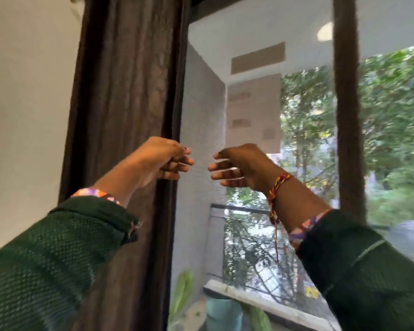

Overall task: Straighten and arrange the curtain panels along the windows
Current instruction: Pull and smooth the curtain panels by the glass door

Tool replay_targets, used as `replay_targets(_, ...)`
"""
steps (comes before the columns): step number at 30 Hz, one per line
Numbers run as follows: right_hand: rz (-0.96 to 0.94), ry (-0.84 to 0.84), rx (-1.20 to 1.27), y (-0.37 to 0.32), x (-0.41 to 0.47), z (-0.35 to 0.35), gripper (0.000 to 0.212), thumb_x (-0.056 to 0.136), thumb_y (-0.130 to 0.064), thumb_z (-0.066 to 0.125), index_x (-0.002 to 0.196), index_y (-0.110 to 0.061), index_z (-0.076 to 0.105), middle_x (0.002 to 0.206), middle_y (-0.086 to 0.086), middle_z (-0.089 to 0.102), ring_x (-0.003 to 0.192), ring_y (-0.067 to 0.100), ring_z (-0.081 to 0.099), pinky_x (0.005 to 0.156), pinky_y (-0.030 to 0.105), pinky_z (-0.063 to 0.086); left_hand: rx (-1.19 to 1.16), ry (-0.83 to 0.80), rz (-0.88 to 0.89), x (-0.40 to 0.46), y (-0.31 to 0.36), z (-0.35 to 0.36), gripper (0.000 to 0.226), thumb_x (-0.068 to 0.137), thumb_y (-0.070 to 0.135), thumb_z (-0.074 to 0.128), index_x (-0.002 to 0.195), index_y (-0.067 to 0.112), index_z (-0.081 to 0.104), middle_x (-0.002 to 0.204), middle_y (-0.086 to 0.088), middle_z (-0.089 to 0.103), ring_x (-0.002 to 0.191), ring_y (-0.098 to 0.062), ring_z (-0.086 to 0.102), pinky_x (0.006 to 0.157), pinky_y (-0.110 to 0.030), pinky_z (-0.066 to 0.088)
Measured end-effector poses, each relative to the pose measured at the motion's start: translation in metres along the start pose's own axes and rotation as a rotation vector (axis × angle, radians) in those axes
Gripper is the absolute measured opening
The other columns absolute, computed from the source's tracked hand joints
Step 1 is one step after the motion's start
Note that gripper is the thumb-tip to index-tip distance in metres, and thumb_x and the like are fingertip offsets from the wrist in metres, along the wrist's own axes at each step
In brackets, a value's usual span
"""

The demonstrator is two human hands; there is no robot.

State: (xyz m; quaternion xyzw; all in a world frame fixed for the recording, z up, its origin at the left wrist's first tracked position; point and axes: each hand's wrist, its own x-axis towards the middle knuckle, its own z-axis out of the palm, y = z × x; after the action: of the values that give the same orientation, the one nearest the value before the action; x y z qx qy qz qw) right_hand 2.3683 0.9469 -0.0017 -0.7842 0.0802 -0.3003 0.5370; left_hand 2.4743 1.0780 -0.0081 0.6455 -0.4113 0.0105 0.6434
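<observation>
A dark brown curtain panel [129, 91] hangs bunched in folds along the left side of the window [308, 139]. My left hand [167, 158] is raised in front of the curtain's right edge. Its fingers are loosely bent, point right past the edge, and grip no fabric that I can see. My right hand [237, 166] is raised at the same height in front of the glass. Its fingers point left toward the other hand and hold nothing. A small gap separates the two sets of fingertips. Both arms wear dark green sleeves.
A dark brown vertical window post [347, 103] stands at the right. A white wall [29, 103] lies left of the curtain. Outside are a balcony railing [239, 209], trees, and a teal pot [222, 314] with green leaves below the sill.
</observation>
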Motion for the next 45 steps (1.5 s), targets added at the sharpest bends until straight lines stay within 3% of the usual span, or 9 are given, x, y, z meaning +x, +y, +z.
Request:
replay_targets(10,0.096,-0.102,0.149,0.109,0.101,0.101,0.001,0.093,-0.015,0.05,0.092,-0.015,0.051,0.072,0.003,0.062,0.053,0.013,0.059,0.051,0.021,0.047,-0.03,0.259,-0.185,0.047,-0.146,-0.101,0.012,0.093,0.016,0.051,0.096,0.012,0.062,0.069,0.0,0.072,0.053,-0.004,0.064,0.052,-0.02,0.053)
replay_targets(19,0.129,-0.065,0.177,0.176,0.145,0.187,0.05,0.084,-0.039,0.064,0.12,-0.018,0.037,0.075,0.005,0.06,0.051,0.014,0.052,0.047,0.026,0.045,0.023,0.343,-0.313,0.065,-0.244,-0.154,0.009,0.091,0.016,0.054,0.09,0.014,0.062,0.066,0.002,0.072,0.063,-0.01,0.065,0.065,-0.028,0.051)
replay_targets(22,0.041,0.057,0.0,0.194,0.16,0.22,0.074,0.069,-0.063,0.065,0.126,-0.021,0.043,0.108,0.004,0.061,0.09,0.017,0.06,0.076,0.037,0.054,0.092,0.367,-0.28,0.073,-0.27,-0.173,0.009,0.092,0.015,0.054,0.095,0.01,0.061,0.078,-0.004,0.067,0.071,-0.014,0.061,0.056,-0.021,0.052)
replay_targets(25,-0.053,0.17,-0.222,0.203,0.173,0.254,0.09,0.064,-0.074,0.059,0.134,-0.02,0.042,0.133,0.004,0.038,0.128,0.024,0.034,0.106,0.042,0.037,0.214,0.431,-0.253,0.089,-0.299,-0.207,0.025,0.089,0.013,0.059,0.112,0.005,0.057,0.085,-0.009,0.063,0.072,-0.017,0.059,0.05,-0.02,0.05)
replay_targets(29,-0.056,0.194,-0.304,0.204,0.196,0.299,0.118,0.055,-0.075,0.064,0.147,-0.019,0.017,0.155,0.005,-0.003,0.144,0.028,-0.001,0.115,0.053,0.015,0.384,0.576,-0.196,0.117,-0.332,-0.268,0.05,0.085,0.019,0.064,0.128,0.006,0.044,0.119,-0.016,0.056,0.102,-0.031,0.058,0.083,-0.045,0.053)
replay_targets(31,-0.055,0.229,-0.285,0.208,0.213,0.321,0.124,0.053,-0.069,0.071,0.147,-0.018,0.009,0.156,0.006,-0.006,0.145,0.026,0.0,0.113,0.055,0.015,0.476,0.601,-0.175,0.132,-0.344,-0.297,0.058,0.083,0.024,0.066,0.132,0.005,0.04,0.128,-0.016,0.051,0.109,-0.035,0.055,0.093,-0.05,0.047)
replay_targets(38,-0.174,0.448,-0.154,0.221,0.274,0.358,0.082,0.081,-0.019,0.067,0.146,-0.01,0.019,0.143,0.012,0.039,0.13,0.028,0.042,0.101,0.042,0.038,0.428,0.522,-0.193,0.192,-0.371,-0.352,0.127,0.043,0.075,0.071,0.143,0.014,0.021,0.145,-0.014,0.034,0.129,-0.037,0.04,0.102,-0.052,0.04)
replay_targets(41,-0.152,0.475,-0.179,0.227,0.292,0.365,0.055,0.086,-0.006,0.052,0.139,-0.011,0.035,0.123,0.017,0.059,0.112,0.036,0.056,0.092,0.042,0.047,0.235,0.463,-0.164,0.211,-0.369,-0.354,0.144,0.045,0.068,0.074,0.144,0.019,-0.019,0.156,-0.01,0.008,0.141,-0.03,0.019,0.112,-0.05,0.026)
replay_targets(45,-0.153,0.489,-0.231,0.236,0.308,0.372,0.041,0.09,-0.002,0.047,0.131,-0.008,0.048,0.107,0.022,0.064,0.099,0.04,0.06,0.081,0.039,0.049,0.154,0.34,-0.103,0.229,-0.376,-0.333,0.122,0.064,0.046,0.072,0.145,0.022,-0.015,0.155,-0.008,0.01,0.139,-0.026,0.024,0.113,-0.04,0.025)
